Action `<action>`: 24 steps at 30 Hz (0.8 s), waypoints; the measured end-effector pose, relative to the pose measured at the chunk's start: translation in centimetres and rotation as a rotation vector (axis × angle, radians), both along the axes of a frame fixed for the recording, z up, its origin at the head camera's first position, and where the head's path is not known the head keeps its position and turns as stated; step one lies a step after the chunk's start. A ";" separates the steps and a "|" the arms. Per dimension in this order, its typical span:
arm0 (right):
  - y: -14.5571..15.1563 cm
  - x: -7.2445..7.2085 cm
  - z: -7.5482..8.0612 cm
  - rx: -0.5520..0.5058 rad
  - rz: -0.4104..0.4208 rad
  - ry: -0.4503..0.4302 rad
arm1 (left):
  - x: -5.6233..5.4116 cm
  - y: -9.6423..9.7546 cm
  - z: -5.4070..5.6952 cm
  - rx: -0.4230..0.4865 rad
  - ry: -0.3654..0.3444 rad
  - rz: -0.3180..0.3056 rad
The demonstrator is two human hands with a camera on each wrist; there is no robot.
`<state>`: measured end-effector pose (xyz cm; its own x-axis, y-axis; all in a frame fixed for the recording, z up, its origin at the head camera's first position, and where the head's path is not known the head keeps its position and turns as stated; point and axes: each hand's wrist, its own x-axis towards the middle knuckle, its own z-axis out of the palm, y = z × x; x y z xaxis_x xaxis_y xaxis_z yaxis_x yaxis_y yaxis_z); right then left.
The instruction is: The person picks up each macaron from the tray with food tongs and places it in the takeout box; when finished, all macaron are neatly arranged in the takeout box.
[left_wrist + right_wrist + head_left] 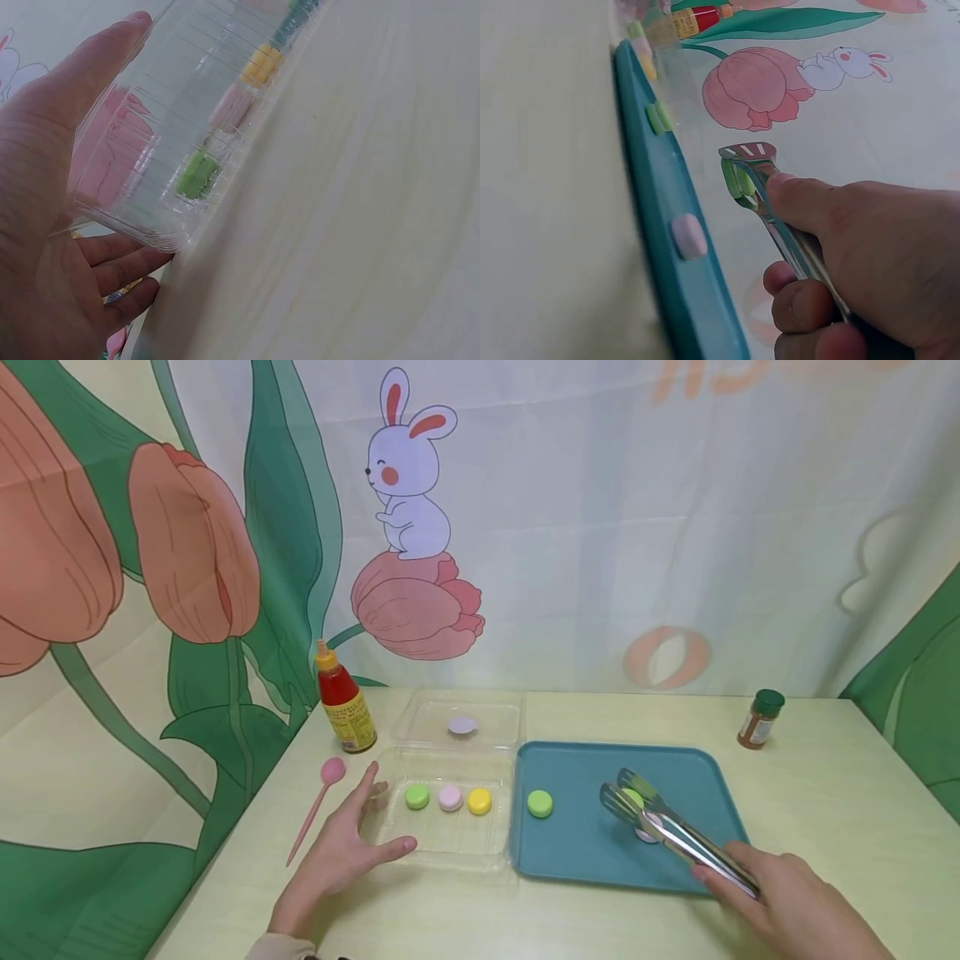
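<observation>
My right hand (pixel 795 897) grips metal tongs (pixel 686 843) over the teal tray (pixel 577 856). In the right wrist view, a green macaron (pixel 739 182) is pinched between the tong heads, lifted off the tray. Beneath the tongs lies a pale pink macaron (pixel 688 236), and another green macaron (pixel 539 803) sits at the tray's left. My left hand (pixel 348 839) is spread at the left side of a clear plastic box (pixel 450 858), thumb and fingers along its walls. Inside stand a green macaron (pixel 417 796), a pink macaron (pixel 450 798) and a yellow macaron (pixel 479 802) in a row.
The box's lid (pixel 420 731) lies folded back with a pale lilac oval piece (pixel 462 725) on it. Left of the box are a pink spoon (pixel 318 797) and a red sauce bottle (pixel 347 710). A green-capped spice jar (pixel 761 720) stands back right, before the printed curtain (pixel 570 568).
</observation>
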<state>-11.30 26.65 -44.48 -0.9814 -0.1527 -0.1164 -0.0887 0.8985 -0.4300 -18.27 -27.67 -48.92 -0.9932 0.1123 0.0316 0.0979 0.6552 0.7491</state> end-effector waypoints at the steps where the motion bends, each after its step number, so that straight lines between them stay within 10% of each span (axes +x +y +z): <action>1: 0.1 0.0 0.4 0.008 0.008 0.032 | 0.0 0.0 0.0 0.002 -0.001 0.000; 24: -3.9 -3.7 5.8 -0.074 0.187 0.326 | 0.0 -0.2 0.0 0.002 0.010 -0.012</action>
<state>-14.97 22.71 -38.65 -0.9195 -0.3289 0.2152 -0.3910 0.8216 -0.4149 -18.27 -27.84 -48.96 -0.9913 0.1244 0.0420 0.1136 0.6524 0.7493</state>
